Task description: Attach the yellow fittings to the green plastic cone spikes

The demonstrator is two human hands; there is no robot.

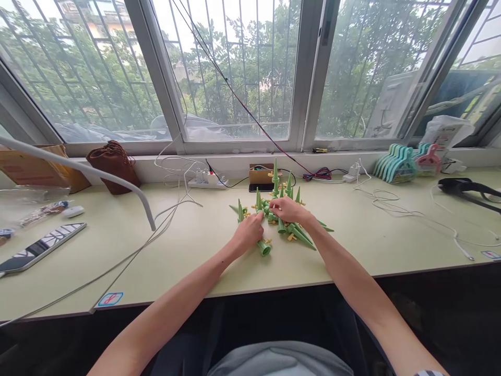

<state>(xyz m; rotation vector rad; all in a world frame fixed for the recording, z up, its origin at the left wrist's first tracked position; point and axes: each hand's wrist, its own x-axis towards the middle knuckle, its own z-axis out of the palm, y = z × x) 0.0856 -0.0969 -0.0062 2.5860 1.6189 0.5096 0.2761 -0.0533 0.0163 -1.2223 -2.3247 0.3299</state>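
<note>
A pile of green plastic plant-watering spikes with small yellow valves lies in the middle of the table. Some spikes, such as a tall green spike, stand upright; others lie on their sides. My left hand is closed at the pile's left side, its fingertips pressed among the green parts. Just below it lies an open-ended green spike. From the right, my right hand reaches over the pile with its fingers pinched together. What either hand's fingertips grip is hidden or too small to make out.
Behind the pile sit a small cardboard box and a white power strip. White cables cross the table's left half. A phone-like device lies far left; hangers and black goggles are at right.
</note>
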